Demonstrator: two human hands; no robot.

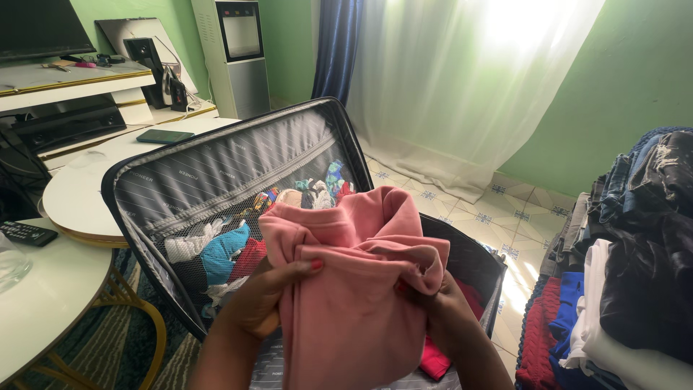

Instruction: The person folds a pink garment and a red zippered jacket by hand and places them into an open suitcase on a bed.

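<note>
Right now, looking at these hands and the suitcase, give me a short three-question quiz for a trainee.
1. True or false: both hands grip the pink garment.
2. Where does the suitcase lid's mesh pocket sit? A) behind the garment B) on the floor tiles C) on the clothes pile
3. Fill in: the clothes pile lies on the person's ____ side.

Key: 1 true, left hand and right hand both hold it. 2 A. 3 right.

White round tables (72, 195), a phone (164, 136), piled clothes (635, 274), sheer curtain (462, 79)
</note>
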